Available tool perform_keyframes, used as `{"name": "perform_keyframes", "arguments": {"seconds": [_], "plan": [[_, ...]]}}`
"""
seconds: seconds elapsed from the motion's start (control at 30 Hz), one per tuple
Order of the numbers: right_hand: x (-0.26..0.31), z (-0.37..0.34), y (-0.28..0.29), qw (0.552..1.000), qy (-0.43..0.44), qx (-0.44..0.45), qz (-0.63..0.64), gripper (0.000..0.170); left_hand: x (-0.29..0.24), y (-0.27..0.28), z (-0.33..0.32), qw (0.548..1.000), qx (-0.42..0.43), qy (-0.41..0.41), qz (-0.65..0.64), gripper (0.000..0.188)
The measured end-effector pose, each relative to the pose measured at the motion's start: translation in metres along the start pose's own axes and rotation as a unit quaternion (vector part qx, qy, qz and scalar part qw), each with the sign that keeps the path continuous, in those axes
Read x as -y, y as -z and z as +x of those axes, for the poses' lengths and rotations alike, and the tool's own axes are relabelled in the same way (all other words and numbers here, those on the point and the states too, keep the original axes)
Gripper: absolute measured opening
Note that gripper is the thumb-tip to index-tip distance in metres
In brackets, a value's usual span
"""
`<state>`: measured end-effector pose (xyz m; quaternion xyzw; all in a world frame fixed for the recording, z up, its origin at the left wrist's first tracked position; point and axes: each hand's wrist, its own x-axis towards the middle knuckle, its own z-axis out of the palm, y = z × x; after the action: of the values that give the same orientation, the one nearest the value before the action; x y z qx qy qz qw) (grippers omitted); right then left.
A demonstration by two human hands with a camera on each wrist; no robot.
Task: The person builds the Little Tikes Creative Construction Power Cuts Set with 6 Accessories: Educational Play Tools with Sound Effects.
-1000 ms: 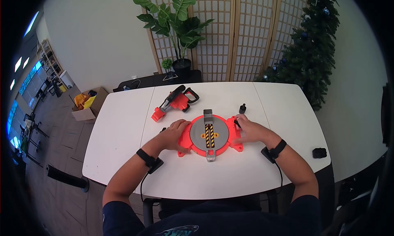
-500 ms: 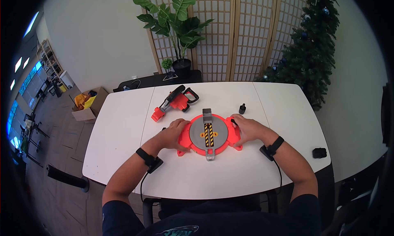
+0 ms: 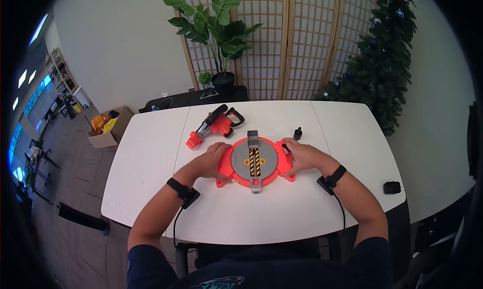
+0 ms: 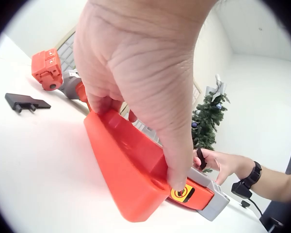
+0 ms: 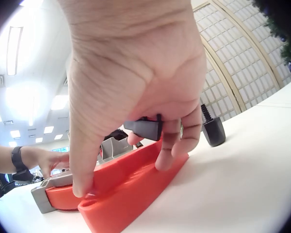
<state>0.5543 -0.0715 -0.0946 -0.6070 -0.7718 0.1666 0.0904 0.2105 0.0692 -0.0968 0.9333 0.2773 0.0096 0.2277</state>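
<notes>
A round red toy base (image 3: 240, 166) with a grey disc lies in front of me, a black-and-yellow striped strip across its middle and grey end pieces front and back. My left hand (image 3: 209, 163) grips its left red wing, thumb on the near side, as the left wrist view shows. On the opposite wing is my right hand (image 3: 304, 157), thumb at the near edge and fingertips at the far side. That same hand also holds a small black part (image 5: 148, 129) among its fingers. A black threaded knob (image 5: 214, 130) stands just beyond it.
Behind the base, to the left, lies a red, grey and black toy saw (image 3: 219, 124). A flat black piece with pegs (image 4: 26, 102) lies left of the left hand. A small black case (image 3: 391, 187) sits near the table's (image 3: 141, 173) right edge.
Both hands have shifted the round base slightly away from me and a little to the left. The saw and the knob stay where they were.
</notes>
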Motion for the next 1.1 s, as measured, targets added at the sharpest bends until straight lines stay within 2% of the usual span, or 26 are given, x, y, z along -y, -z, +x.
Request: {"name": "perform_keyframes", "arguments": {"seconds": [0.1,0.13,0.2,0.23,0.27,0.3,0.33,0.37,0.4,0.43,0.5,0.53,0.57,0.6,0.63,0.67,0.8,0.87,0.93,0.97,1.03,1.1], "plan": [[0.002,-0.004,0.007,0.999,-0.007,-0.018,0.032,0.096,-0.004,0.004,-0.001,1.000,-0.010,-0.011,-0.016,0.120],[0.006,-0.005,0.011,0.999,-0.007,-0.018,0.032,0.096,-0.002,0.005,-0.001,0.998,-0.040,-0.031,-0.023,0.112],[0.015,-0.005,0.019,0.997,-0.021,-0.055,0.043,0.072,0.001,0.006,0.002,0.996,-0.071,-0.051,-0.030,0.105],[0.016,-0.003,0.020,0.997,-0.021,-0.055,0.043,0.072,0.001,0.008,0.005,0.990,-0.103,-0.092,-0.042,0.092],[0.016,0.000,0.021,0.995,-0.027,-0.035,0.095,0.055,0.000,0.011,0.007,0.981,-0.135,-0.132,-0.054,0.079],[0.017,0.002,0.021,0.989,-0.034,-0.014,0.145,0.040,-0.001,0.011,0.008,0.981,-0.135,-0.132,-0.054,0.079],[0.019,0.005,0.019,0.989,-0.034,-0.014,0.146,0.040,-0.013,0.016,0.007,0.978,-0.139,-0.136,-0.080,0.066],[0.021,0.007,0.016,0.973,-0.032,0.000,0.230,0.032,-0.024,0.019,0.008,0.974,-0.144,-0.139,-0.105,0.053],[0.025,0.010,0.013,0.949,-0.029,0.015,0.313,0.028,-0.033,0.020,0.009,0.974,-0.144,-0.139,-0.105,0.053],[0.030,0.011,0.010,0.949,-0.029,0.015,0.313,0.028,-0.041,0.020,0.012,0.976,-0.133,-0.126,-0.116,0.046],[0.047,0.012,0.003,0.970,0.100,-0.089,0.203,0.031,-0.058,0.022,0.016,0.978,-0.123,-0.111,-0.128,0.040],[0.063,0.005,0.009,0.979,0.063,-0.073,0.182,0.028,-0.066,0.024,0.018,0.975,-0.092,-0.091,-0.182,0.035],[0.072,0.004,0.008,0.979,0.063,-0.073,0.182,0.028,-0.072,0.024,0.020,0.967,-0.061,-0.071,-0.235,0.029],[0.079,0.004,0.007,0.985,0.071,-0.091,0.132,0.029,-0.073,0.021,0.023,0.967,-0.061,-0.071,-0.235,0.029],[0.084,0.005,0.006,0.988,0.078,-0.110,0.081,0.031,-0.073,0.017,0.027,0.951,-0.053,-0.076,-0.294,0.026],[0.088,0.006,0.005,0.988,0.078,-0.110,0.081,0.031,-0.073,0.014,0.030,0.932,-0.044,-0.080,-0.352,0.023],[0.092,0.007,0.003,0.980,0.086,-0.136,0.115,0.036,-0.072,0.011,0.037,0.925,-0.035,-0.053,-0.375,0.019],[0.088,0.007,0.002,0.976,0.097,-0.149,0.124,0.038,-0.070,0.010,0.037,0.934,-0.062,-0.049,-0.347,0.019],[0.081,0.009,0.005,0.958,0.110,-0.145,0.224,0.038,-0.071,0.013,0.035,0.945,-0.078,-0.037,-0.315,0.018],[0.080,0.009,0.007,0.958,0.109,-0.145,0.224,0.038,-0.072,0.014,0.035,0.954,-0.094,-0.025,-0.282,0.018],[0.080,0.008,0.013,0.947,0.045,-0.117,0.297,0.029,-0.074,0.010,0.033,0.949,-0.102,-0.026,-0.296,0.018],[0.070,0.013,0.009,0.949,0.044,-0.133,0.281,0.026,-0.076,0.011,0.032,0.944,-0.109,-0.028,-0.310,0.018]]}}
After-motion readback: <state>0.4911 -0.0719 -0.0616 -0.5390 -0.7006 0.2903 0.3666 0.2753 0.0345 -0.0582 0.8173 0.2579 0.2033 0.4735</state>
